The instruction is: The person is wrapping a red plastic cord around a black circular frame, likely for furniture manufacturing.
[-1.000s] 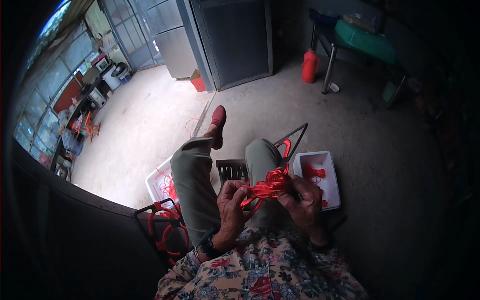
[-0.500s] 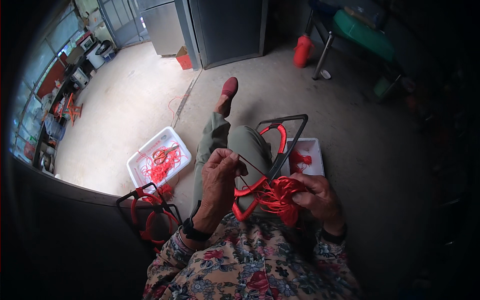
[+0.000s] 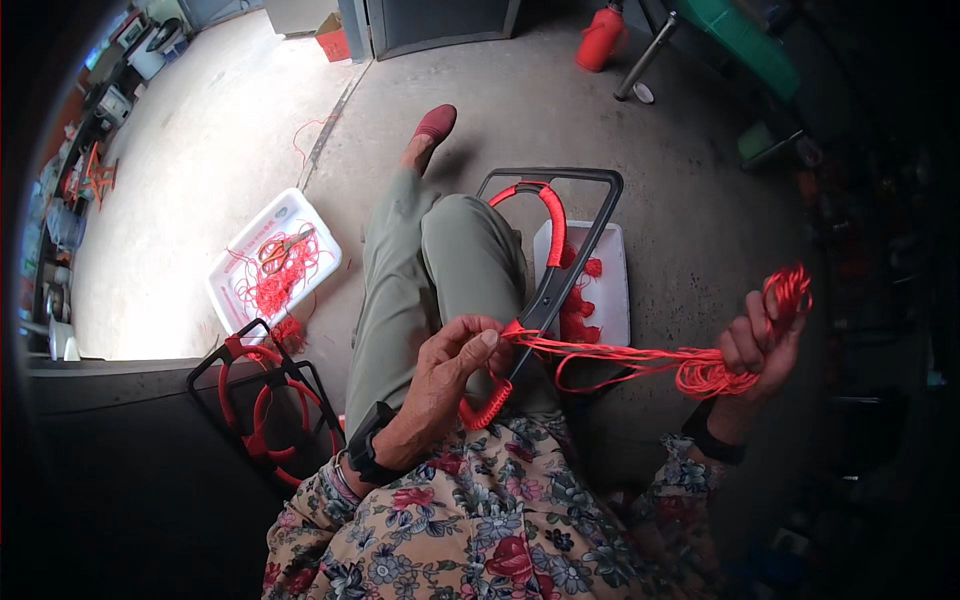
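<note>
A black frame (image 3: 597, 238) with curved parts wrapped in red cord rests against my raised knee. Close to its lower wrapped loop (image 3: 487, 406), my left hand (image 3: 438, 372) is closed, thumb and fingertips pinched on red cord at the wrapping. Out to the right, my right hand (image 3: 764, 350) is closed round a looped hank of red cord (image 3: 712, 372). Several strands stretch between the two hands, with one slack loop sagging below them. The fingertips of my left hand partly hide where the strands meet the frame.
A white tray (image 3: 222, 268) with tangled red cord and orange-handled scissors (image 3: 284, 250) lies on the floor at left. Another white tray (image 3: 617, 300) with red cord sits behind the frame. More red-wrapped black frames (image 3: 262, 400) stand lower left. A red flask-like container (image 3: 600, 40) is at the back.
My right hand has swung outward to the right with the hank, drawing the strands out long. My left hand has come down from holding up a strand to pinching at the frame.
</note>
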The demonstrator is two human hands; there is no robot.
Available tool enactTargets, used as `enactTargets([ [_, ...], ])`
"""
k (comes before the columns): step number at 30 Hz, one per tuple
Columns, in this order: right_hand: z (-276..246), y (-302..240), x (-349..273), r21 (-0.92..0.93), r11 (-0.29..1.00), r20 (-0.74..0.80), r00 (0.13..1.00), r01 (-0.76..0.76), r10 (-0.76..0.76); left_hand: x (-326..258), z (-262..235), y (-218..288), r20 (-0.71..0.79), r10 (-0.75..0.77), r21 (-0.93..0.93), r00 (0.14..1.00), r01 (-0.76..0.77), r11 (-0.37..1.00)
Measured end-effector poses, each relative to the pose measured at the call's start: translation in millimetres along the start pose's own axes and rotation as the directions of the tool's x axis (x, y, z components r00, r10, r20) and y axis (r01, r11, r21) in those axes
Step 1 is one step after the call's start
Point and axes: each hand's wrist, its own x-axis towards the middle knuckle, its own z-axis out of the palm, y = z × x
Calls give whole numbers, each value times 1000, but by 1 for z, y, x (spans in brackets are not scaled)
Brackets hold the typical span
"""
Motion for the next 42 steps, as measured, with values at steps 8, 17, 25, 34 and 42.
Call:
enactTargets([
  [8, -69, -52, -44, -891, 427, -330, 863, -151, -383, -24, -7, -11, 178, -192, 399, 965, 108, 911],
  [17, -13, 130, -36, -632, 583, -545, 828, -511, 134, -17, -2, -9, 190, -301, 138, 935, 278, 951],
  [25, 4, 167, -65, -722, 534, -394, 896, -440, 206, -19, 1, -6, 145, -210, 183, 967, 182, 966],
  [34, 5, 140, -100, -890, 456, 119, 957, -15, 264, -15, -8, -1, 214, -287, 11, 934, 291, 957],
  [42, -20, 135, -120, -326, 651, -512, 707, -685, 488, -12, -7, -16, 96, -380, -62, 920, 386, 920],
])
